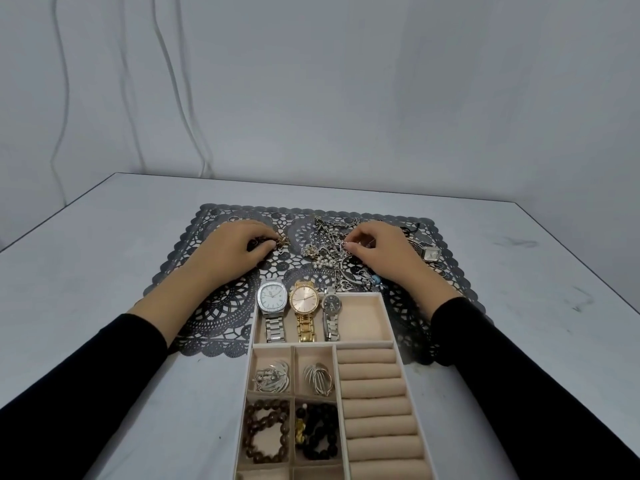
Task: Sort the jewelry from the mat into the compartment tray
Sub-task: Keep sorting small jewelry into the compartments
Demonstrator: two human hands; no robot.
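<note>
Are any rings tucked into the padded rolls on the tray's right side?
No, the padded rolls of the tray show only bare beige fabric, with no ring between them.

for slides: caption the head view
Left hand and right hand pinch tangled metal jewelry on a dark lace mat beyond a beige compartment tray

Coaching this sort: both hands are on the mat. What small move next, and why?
Probably lift the left hand with the small piece it pinches toward the tray: that piece lies apart from the tangle that the right hand pinches.
</note>
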